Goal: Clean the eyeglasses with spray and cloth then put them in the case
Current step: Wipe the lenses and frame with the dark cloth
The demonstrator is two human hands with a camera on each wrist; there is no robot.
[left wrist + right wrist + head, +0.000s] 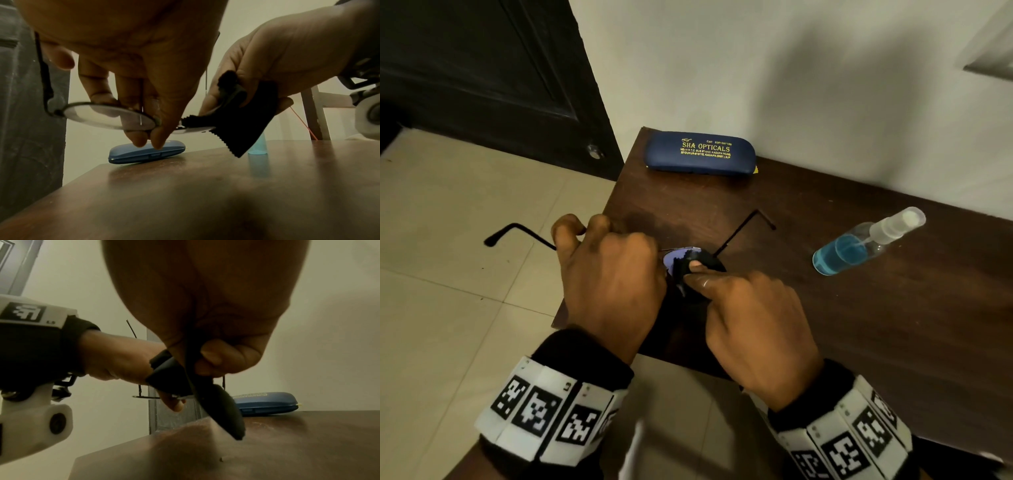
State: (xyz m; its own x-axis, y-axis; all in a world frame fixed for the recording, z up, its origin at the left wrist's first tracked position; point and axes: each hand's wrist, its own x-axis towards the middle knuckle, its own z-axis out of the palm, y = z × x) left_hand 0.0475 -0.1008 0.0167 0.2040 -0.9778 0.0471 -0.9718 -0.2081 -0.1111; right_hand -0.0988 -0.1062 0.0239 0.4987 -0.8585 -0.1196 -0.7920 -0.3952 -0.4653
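My left hand (609,274) pinches the thin black-framed eyeglasses (107,116) at the bridge and holds them above the dark wooden table (859,325), temples spread open. My right hand (753,325) pinches a black cleaning cloth (232,128) round the right lens (677,260), thumb on top; the cloth (218,404) hangs down below it. The blue eyeglass case (700,152) lies shut at the table's back edge. A clear spray bottle (859,245) with blue liquid lies on its side at the right.
The table's left corner ends just beside my left hand; beige floor tiles (448,240) lie below it. A dark door (482,68) stands at the back left and a pale wall (791,68) behind the table.
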